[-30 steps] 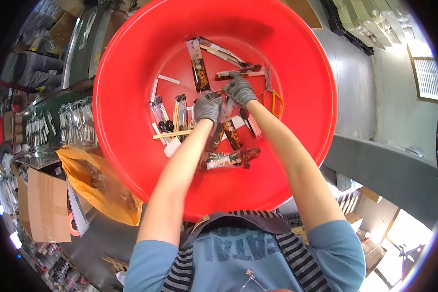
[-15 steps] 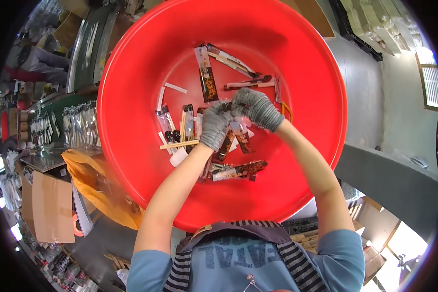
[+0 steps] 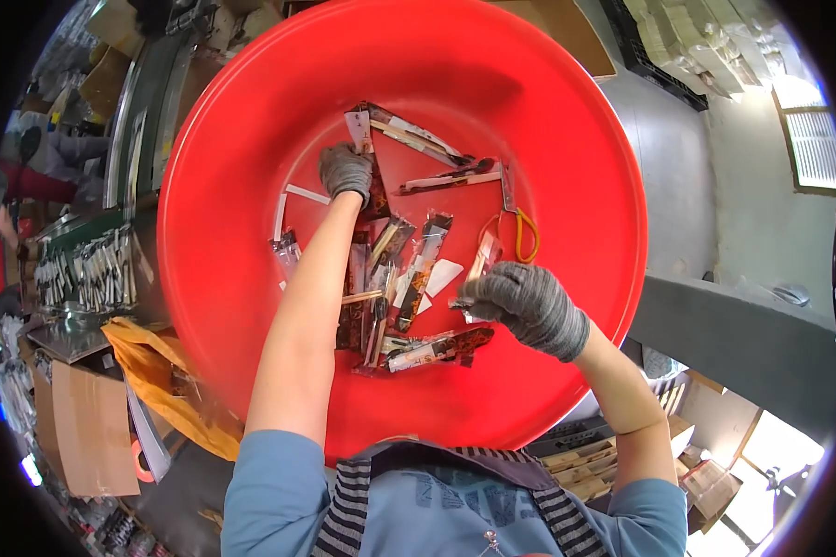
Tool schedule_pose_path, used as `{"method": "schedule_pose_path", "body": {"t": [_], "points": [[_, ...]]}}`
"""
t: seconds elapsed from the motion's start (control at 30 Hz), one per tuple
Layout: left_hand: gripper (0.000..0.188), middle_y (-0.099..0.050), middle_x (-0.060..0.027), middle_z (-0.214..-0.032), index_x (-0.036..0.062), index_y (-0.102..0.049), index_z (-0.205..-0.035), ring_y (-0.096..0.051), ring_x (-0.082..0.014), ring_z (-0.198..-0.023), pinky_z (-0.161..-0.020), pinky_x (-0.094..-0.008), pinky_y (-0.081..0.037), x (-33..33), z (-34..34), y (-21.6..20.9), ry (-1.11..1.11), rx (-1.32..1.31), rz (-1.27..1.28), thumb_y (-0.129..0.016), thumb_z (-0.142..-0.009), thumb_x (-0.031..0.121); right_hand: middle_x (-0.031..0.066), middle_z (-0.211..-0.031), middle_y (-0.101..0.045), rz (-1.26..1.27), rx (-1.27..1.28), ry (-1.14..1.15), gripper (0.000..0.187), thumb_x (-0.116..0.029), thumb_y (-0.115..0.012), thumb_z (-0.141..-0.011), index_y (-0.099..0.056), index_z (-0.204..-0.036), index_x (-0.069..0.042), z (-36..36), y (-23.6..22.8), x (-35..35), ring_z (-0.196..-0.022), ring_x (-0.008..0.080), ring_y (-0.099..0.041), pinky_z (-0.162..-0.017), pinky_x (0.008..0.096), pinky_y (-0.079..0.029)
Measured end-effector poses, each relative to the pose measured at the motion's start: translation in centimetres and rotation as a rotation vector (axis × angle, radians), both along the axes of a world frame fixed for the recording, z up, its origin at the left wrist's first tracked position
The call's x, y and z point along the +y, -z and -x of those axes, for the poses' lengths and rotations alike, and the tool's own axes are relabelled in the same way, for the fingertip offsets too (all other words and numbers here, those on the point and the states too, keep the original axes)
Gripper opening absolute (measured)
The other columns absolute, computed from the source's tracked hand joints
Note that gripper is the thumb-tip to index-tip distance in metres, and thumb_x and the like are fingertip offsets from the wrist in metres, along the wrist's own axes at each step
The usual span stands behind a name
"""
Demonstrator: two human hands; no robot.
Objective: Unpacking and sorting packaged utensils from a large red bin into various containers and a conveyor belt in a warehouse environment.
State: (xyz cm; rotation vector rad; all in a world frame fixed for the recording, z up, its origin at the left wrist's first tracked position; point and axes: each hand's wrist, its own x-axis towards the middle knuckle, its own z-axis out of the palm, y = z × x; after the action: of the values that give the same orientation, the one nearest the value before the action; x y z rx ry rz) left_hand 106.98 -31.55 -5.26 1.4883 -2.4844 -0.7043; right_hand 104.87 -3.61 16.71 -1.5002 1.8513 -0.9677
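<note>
My gloved left hand (image 3: 346, 174) is at the far left of the tub floor, its fingers curled over a black-and-white cutlery packet (image 3: 359, 132). The packet's middle is hidden under the glove. Nearer me and to the right, my gloved right hand (image 3: 528, 308) is closed, fingers pinched on a crumpled clear plastic wrapper (image 3: 467, 314). Beyond that hand lies a pale strip in clear film (image 3: 485, 252); whether it joins the wrapper I cannot tell. Yellow-handled scissors (image 3: 528, 238) rest on the right. Between the hands lie several printed packets (image 3: 424, 269) and wooden chopsticks (image 3: 362, 297).
The wide red tub (image 3: 557, 390) surrounds everything, its wall sloping up to a round rim. More packets (image 3: 437, 353) lie near me, others (image 3: 413, 137) at the back. Outside on the left are an orange bag (image 3: 172, 385), a cardboard box (image 3: 91, 427) and bundled utensils (image 3: 97, 269).
My hands have parted. The left reached away to the far packet; the right drew back toward me and to the right, uncovering the scissors. More packets now show in the middle.
</note>
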Motion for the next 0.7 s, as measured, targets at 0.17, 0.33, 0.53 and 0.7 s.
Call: {"method": "schedule_pose_path", "body": {"t": [0.17, 0.33, 0.53, 0.7], "points": [[0.030, -0.062, -0.0086, -0.084, 0.0010, -0.056, -0.098, -0.062, -0.0203, -0.073, -0.062, -0.0267, -0.050, -2.6, -2.1, -2.8, 0.032, 1.056, -1.158, -0.055, -0.070, -0.010, 0.0102, -0.076, -0.057, -0.006, -0.014, 0.031, 0.020, -0.003, -0.065, -0.069, -0.061, -0.088, -0.006, 0.6, -0.8, 1.7, -0.072, 0.0286, -0.057, -0.061, 0.0359, -0.048], [0.041, -0.061, -0.0089, -0.094, 0.0010, -0.051, -0.111, -0.062, -0.0175, -0.078, -0.068, -0.0278, -0.052, -1.3, -6.0, -16.2, 0.270, 0.645, -1.207, -0.064, -0.072, 0.001, 0.0098, -0.084, -0.057, 0.041, 0.087, -0.028, 0.020, -0.005, -0.065, -0.068, -0.061, -0.087, -0.008, 0.4, 0.1, 0.6, -0.077, 0.0289, -0.056, -0.065, 0.0371, -0.048], [0.056, -0.060, -0.0095, -0.087, -0.0017, -0.049, -0.115, -0.060, -0.0147, -0.068, -0.061, -0.0255, -0.051, 2.2, -11.1, -24.8, 0.285, 0.442, -1.250, -0.069, -0.067, 0.018, 0.0094, -0.109, -0.053, 0.370, 0.455, 0.240, 0.014, -0.009, -0.069, -0.063, -0.062, -0.074, -0.011, 0.3, -0.3, -5.7, -0.108, 0.0281, -0.044, -0.083, 0.0362, -0.044], [0.056, -0.054, -0.0202, -0.111, -0.0080, -0.040, -0.122, -0.061, -0.0242, -0.090, -0.079, -0.0374, -0.053, 1.5, -13.7, -25.1, 0.303, 0.906, -2.017, -0.045, -0.089, 0.036, 0.0065, -0.101, -0.060, -0.107, 0.136, -0.050, 0.024, -0.022, -0.066, -0.071, -0.063, -0.091, -0.010, -0.2, 4.0, -9.0, -0.097, 0.0224, -0.054, -0.081, 0.0356, -0.045]]}}
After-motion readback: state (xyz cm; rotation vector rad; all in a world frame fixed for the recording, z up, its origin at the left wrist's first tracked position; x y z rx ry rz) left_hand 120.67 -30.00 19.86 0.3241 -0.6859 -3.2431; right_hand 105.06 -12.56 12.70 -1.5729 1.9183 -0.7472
